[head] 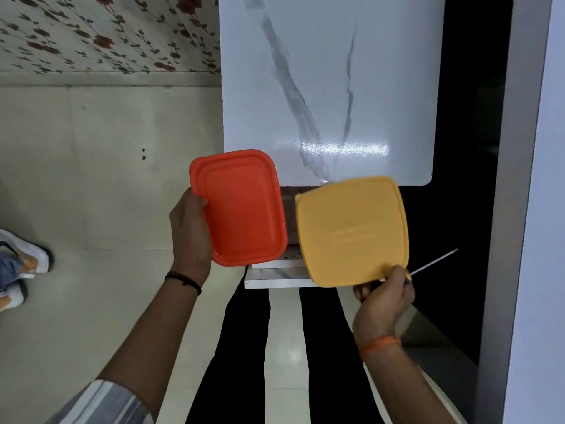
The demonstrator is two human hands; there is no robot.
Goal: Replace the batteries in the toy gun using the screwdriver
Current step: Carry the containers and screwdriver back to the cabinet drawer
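My left hand [191,231] grips the left edge of an orange-red rectangular box lid [241,209], held up over the near end of the table. My right hand [383,296] pinches the lower corner of a yellow square lid [351,231]. The same hand also holds a screwdriver [432,262]; its thin metal shaft sticks out to the upper right. The handle is mostly hidden inside my fingers. No toy gun or batteries are in view.
A white marble-patterned table [330,87] stretches ahead. A dark gap and a grey wall panel [519,179] lie to its right. Another person's white shoes [21,255] stand on the tiled floor at far left. My black trouser legs are below.
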